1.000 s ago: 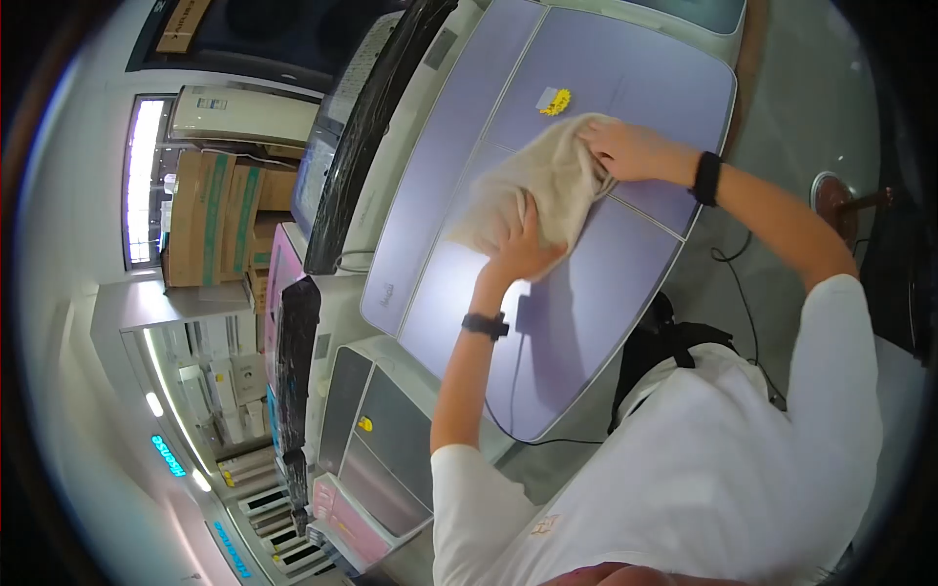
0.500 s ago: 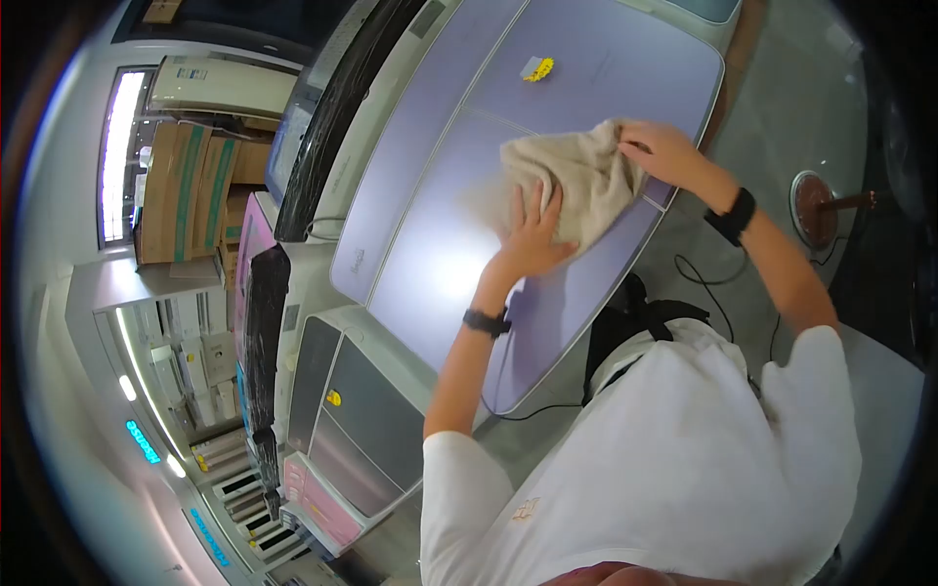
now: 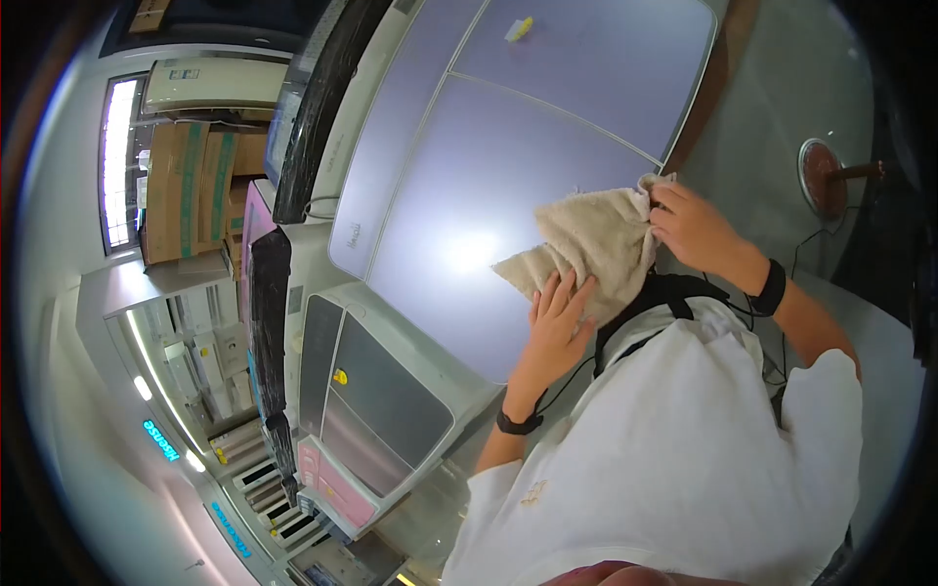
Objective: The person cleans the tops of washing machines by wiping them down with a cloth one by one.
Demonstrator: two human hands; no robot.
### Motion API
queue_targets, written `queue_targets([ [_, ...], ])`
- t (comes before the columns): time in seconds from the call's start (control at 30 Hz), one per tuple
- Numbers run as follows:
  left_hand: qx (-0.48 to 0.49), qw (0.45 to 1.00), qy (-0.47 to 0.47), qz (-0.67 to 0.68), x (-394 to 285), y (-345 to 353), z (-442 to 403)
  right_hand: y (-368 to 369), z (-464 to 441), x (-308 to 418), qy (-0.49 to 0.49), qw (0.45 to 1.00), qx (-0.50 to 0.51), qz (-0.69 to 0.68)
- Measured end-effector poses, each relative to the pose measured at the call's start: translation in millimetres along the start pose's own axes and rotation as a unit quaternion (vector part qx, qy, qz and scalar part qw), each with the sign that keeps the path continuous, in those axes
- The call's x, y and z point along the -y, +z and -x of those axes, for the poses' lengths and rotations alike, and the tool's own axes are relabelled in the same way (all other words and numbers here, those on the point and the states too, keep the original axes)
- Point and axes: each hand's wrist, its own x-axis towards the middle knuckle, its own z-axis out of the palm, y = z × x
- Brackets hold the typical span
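Note:
A beige cloth [image 3: 601,239] hangs over the near edge of a large pale purple panel [image 3: 508,166] with thin light seams. My right hand [image 3: 694,230] pinches the cloth's bunched upper right corner, beyond the panel's edge. Fingers spread, my left hand [image 3: 562,327] rests on the lower left part of the cloth. A small yellow and white tag [image 3: 520,29] sits on the panel near the top of the view.
A dark grey panelled appliance [image 3: 381,391] with a yellow sticker stands below the purple one. Black wrapping [image 3: 327,107] runs along the left side. Cardboard boxes [image 3: 186,190] are stacked further left. A red-brown round base [image 3: 823,181] stands on the floor at right.
Both hands and the cloth have moved down and toward my body, from the middle of the purple panel to its near edge. The view has shifted slightly.

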Motion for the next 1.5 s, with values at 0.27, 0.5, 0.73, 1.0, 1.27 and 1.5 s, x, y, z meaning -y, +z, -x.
queue_targets([
  [0.27, -0.201, 0.975, -0.080, 0.040, 16, -1, -35, 20, -57, -7, -0.024, 0.996, -0.087, -0.001],
  [0.5, -0.251, 0.935, -0.211, -0.134, 15, 3, -46, 23, -67, 17, 0.130, 0.987, -0.088, 0.021],
  [0.73, -0.367, 0.919, -0.082, -0.121, 37, 9, -24, 28, -42, 4, 0.102, 0.982, -0.154, 0.045],
  [1.0, -0.500, 0.838, -0.219, 0.009, -14, -65, 37, -41, -55, 54, 0.032, 0.976, -0.197, -0.083],
  [1.27, -0.444, 0.867, -0.168, -0.150, 47, -39, -2, 29, -95, 29, 0.147, 0.974, -0.139, 0.106],
  [1.5, -0.293, 0.950, -0.054, -0.097, 10, 41, 8, 57, -49, 22, 0.038, 0.973, -0.212, 0.084],
])
